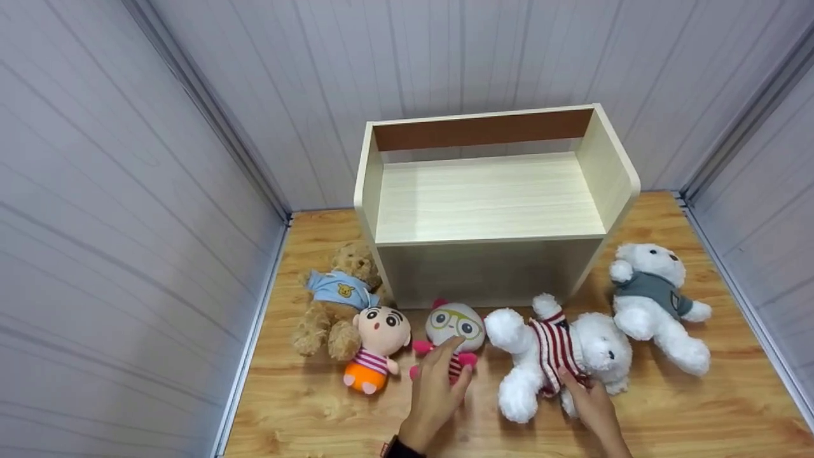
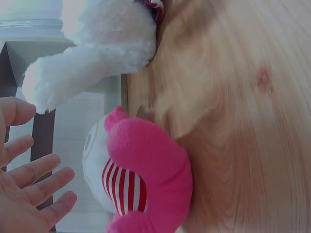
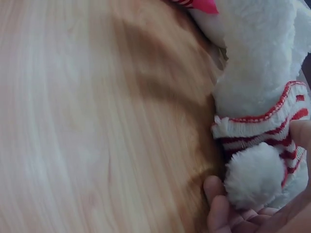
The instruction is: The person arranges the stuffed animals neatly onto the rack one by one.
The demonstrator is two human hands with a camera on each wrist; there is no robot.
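- White plush dog in a red-and-white striped sweater [image 1: 553, 353] lies on its side on the wooden tabletop [image 1: 668, 413], just in front of the pale wooden shelf box [image 1: 489, 197], between the pink-limbed doll and the second white bear.
- Right hand [image 1: 588, 397] reaches in from the lower edge of the head view, forearm angled up and to the left; its fingers curl around the dog's body at the sweater hem. In the right wrist view the fingertips [image 3: 216, 204] tuck under the dog [image 3: 257, 97] beside its round tail, so this hand grips the toy.
- Left hand [image 1: 439, 381] comes up from the bottom edge with the wrist low and the fingers stretched forward, loosely spread. It hovers over the small glasses-faced doll with pink limbs [image 1: 453, 331]; whether the fingertips touch it I cannot tell. The left wrist view shows the fingers [image 2: 34, 179] straight and apart from the doll [image 2: 146, 179], holding nothing.
- The shelf box stands open toward the camera at the back of the table, against the wall; nothing shows on its upper shelf.
- Left of the box sit a brown bear in a blue shirt [image 1: 337, 299] and a cartoon-boy doll [image 1: 375, 346] leaning against it.
- A white bear in a grey shirt [image 1: 655, 302] lies to the right of the box.
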